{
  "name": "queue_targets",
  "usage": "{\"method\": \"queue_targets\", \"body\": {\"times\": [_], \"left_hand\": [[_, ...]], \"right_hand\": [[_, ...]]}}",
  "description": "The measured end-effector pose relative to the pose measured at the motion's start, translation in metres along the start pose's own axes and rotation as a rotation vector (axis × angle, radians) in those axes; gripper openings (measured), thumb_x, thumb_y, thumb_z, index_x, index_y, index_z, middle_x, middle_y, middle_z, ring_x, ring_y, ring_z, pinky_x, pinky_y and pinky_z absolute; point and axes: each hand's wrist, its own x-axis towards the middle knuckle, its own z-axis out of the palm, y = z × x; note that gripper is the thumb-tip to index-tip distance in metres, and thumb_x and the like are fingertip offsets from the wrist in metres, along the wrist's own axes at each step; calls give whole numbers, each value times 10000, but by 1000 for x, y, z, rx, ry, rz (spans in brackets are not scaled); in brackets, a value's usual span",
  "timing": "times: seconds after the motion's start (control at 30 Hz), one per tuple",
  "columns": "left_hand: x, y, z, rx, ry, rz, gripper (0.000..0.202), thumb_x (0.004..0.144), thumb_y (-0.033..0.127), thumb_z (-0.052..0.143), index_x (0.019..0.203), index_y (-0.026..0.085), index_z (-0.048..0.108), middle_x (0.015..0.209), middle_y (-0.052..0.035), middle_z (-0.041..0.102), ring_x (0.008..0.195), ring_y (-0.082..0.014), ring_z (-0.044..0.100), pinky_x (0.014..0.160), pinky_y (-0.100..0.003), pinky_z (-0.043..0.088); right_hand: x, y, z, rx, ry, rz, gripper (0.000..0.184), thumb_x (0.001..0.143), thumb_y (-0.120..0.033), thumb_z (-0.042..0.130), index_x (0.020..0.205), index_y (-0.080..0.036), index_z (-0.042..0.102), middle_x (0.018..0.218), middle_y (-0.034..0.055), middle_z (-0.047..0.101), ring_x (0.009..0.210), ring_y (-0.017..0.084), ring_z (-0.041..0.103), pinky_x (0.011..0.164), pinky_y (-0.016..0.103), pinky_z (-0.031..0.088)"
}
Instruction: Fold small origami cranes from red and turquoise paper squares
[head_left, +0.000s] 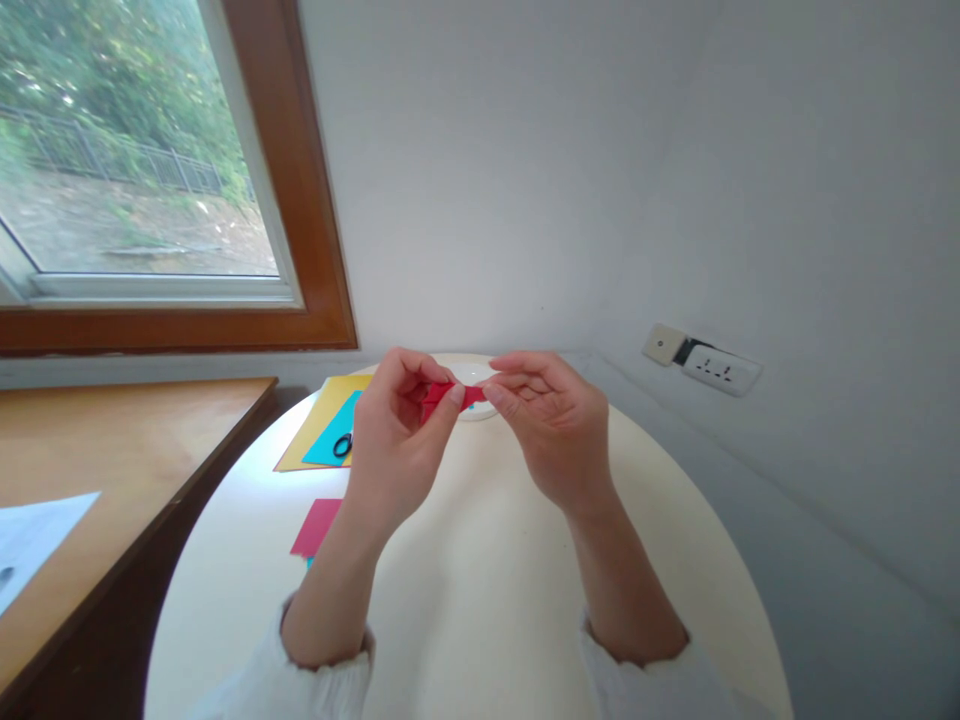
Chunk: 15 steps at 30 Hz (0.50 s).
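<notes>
A small piece of folded red paper (438, 398) is held up between both hands, above the far part of the round white table (495, 600). My left hand (397, 430) pinches its wider, creased part between thumb and fingers. At the narrow right end, the thumb and fingertips of my right hand (555, 425) close on the paper. Behind the hands, a white plate (474, 412) is partly covered by them, with a bit of blue on it.
Left of my hands lie yellow sheets (304, 440), a blue sheet (324, 440) and black-handled scissors (343, 445), partly hidden. Nearer me is a pink-red paper (315, 525). A wooden desk (150, 430) stands left; a wall with a socket (721, 369) rises at right.
</notes>
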Motion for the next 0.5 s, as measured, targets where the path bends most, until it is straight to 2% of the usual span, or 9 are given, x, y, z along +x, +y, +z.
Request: {"method": "queue_targets", "body": {"times": [0.13,0.3,0.4,0.5], "left_hand": [[0,1,-1,8,20,-3,162,746,185,659,745,191,497,721,17,549,672,-102,563,639,-227,494],[1,3,1,17,30,-13,176,738,213,670,749,193,495,721,18,553,673,-107,573,655,-238,500],[1,3,1,26,21,-18,163,745,209,659,756,195,497,728,15,552,674,-108,569,647,-237,497],[1,1,2,22,4,-17,147,754,193,644,763,196,497,733,14,548,680,-107,562,645,-235,489]], "right_hand": [[1,-1,0,3,-10,-9,98,776,-249,631,869,-219,626,757,1,693,710,134,664,667,270,554],[2,0,1,28,-24,7,220,788,-319,614,986,-227,590,751,-3,686,701,132,652,658,277,544],[2,1,2,48,-41,10,289,729,-279,672,999,-237,579,753,-16,675,720,134,651,674,278,543],[1,2,3,53,-31,10,272,717,-225,677,975,-236,589,726,-26,662,704,128,642,680,278,541]]}}
